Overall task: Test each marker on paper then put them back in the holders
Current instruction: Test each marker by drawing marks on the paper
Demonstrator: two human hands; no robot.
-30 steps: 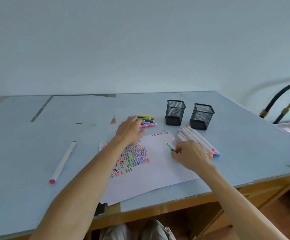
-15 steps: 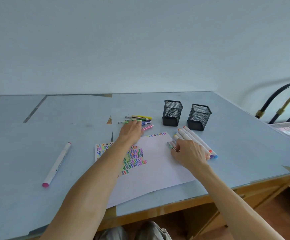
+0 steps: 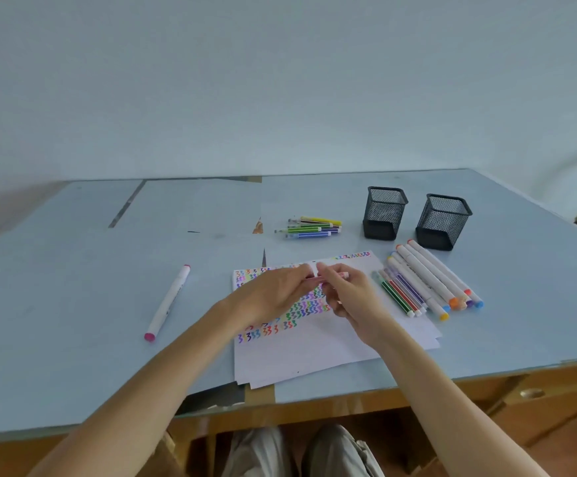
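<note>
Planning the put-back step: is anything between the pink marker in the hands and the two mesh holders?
Nothing visible blocks it. The pink marker, held by both hands over the paper, has bare table up to the mesh holders; the loose markers lie off to the right.

At the centre of the frame, the left hand [image 3: 276, 290] and right hand [image 3: 352, 294] together hold a pink marker [image 3: 331, 276] above the scribbled paper [image 3: 314, 352]. Two mesh holders [image 3: 385, 212] stand at upper right, with markers lying beside them.

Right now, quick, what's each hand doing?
Left hand: pinching one end of the pink marker.
Right hand: gripping the marker's other end.
</note>
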